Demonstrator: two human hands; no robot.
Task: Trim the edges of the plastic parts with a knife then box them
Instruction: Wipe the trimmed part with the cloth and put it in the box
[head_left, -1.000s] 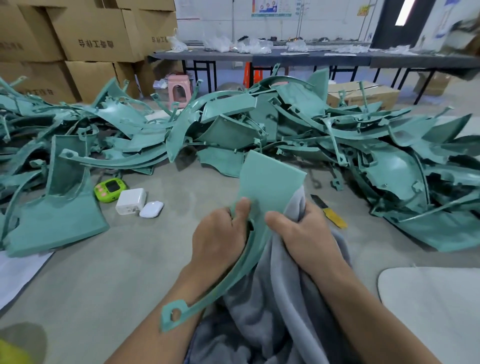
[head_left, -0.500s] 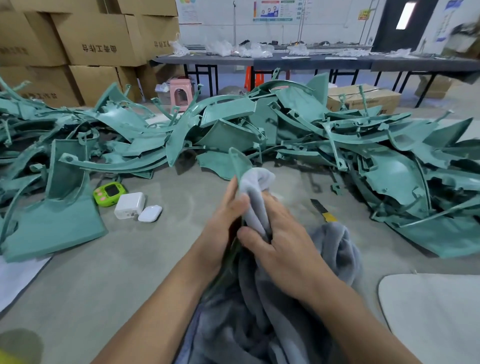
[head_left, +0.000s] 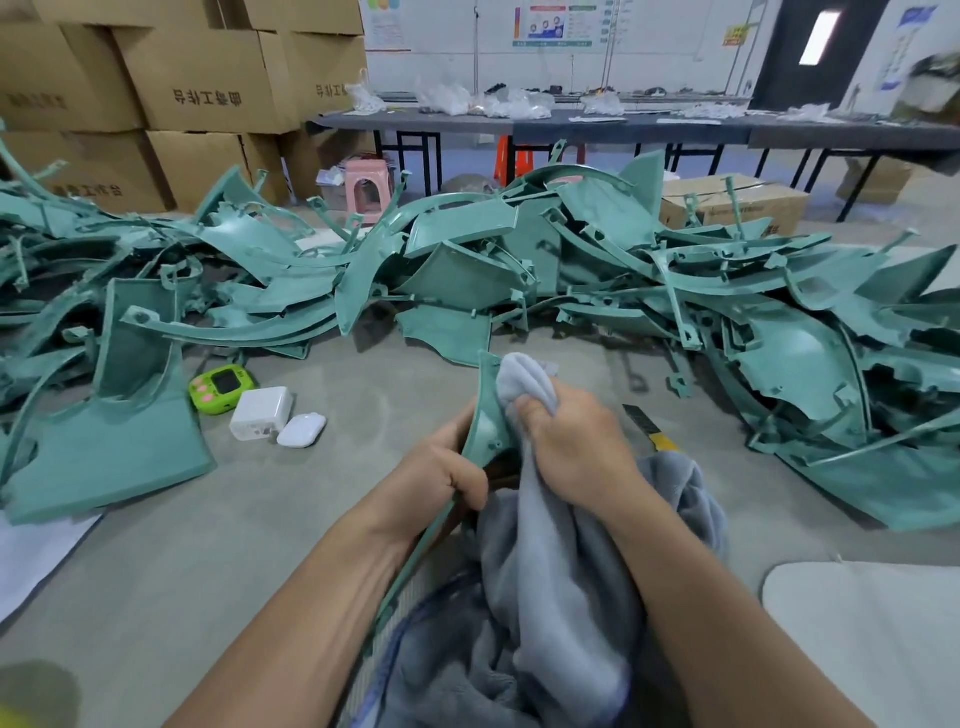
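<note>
Head camera, looking down over two bare forearms to a concrete floor (head_left: 156, 571). The left hand (head_left: 441, 473) grips a green plastic part (head_left: 483, 415), fingers curled round its narrow edge. The part is long, thin and curved, held edge-on. Its long axis runs from a pointed upper tip, aimed away from the person, down and leftward past the left wrist toward the lap. The right hand (head_left: 576, 441) is clenched on a grey cloth (head_left: 545, 571), pressing a bunched fold against the part's upper end. The rest of the cloth hangs over the lap.

A utility knife (head_left: 649, 428) lies on the floor just right of the right hand, its near end hidden by the cloth. A pile of green plastic parts (head_left: 571, 270) stretches across the floor beyond. At left sit a green gadget (head_left: 221, 387), a white charger (head_left: 260, 414) and a white case (head_left: 301, 430). Cardboard boxes (head_left: 197, 78) are stacked at far left.
</note>
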